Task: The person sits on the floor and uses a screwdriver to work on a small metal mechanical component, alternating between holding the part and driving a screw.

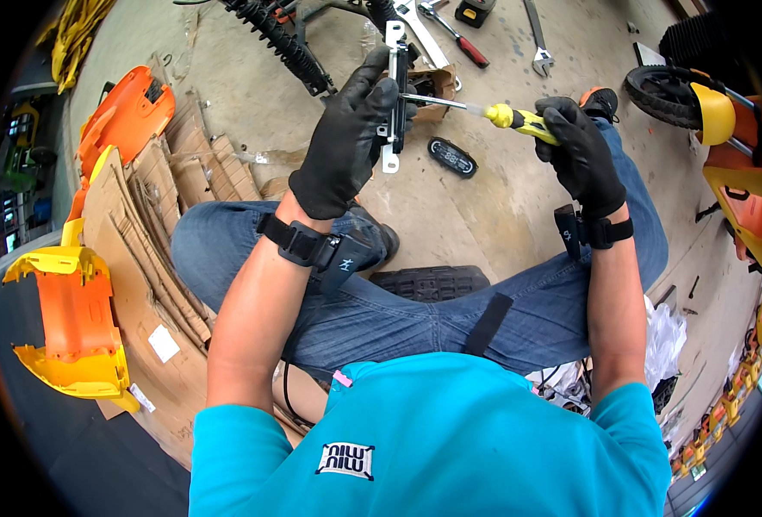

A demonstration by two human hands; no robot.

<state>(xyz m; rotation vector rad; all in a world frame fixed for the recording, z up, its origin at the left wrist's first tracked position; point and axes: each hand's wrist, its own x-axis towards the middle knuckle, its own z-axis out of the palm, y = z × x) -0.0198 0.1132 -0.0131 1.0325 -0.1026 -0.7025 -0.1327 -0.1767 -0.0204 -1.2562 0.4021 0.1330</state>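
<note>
My left hand (pixel 345 138), in a black glove, grips a narrow bracket (pixel 391 159) with silver metal end tabs and a dark body, held upright. My right hand (pixel 576 155), also gloved in black, is closed round the handle of a yellow and black screwdriver (pixel 519 122). The screwdriver's shaft points left and its tip meets the bracket's middle, near my left fingers. What the tip sits in is too small to make out. Below the shaft, a black oval display unit (pixel 452 158) lies on the floor. Behind the bracket stands a small open cardboard box (pixel 437 86).
Beyond my hands lie an adjustable wrench (pixel 542 60), a red-handled tool (pixel 471 52) and a frame with black coil springs (pixel 282 43). Flattened cardboard (pixel 131 258) and orange and yellow panels (pixel 75 314) are at left. A wheel (pixel 665 99) stands at right.
</note>
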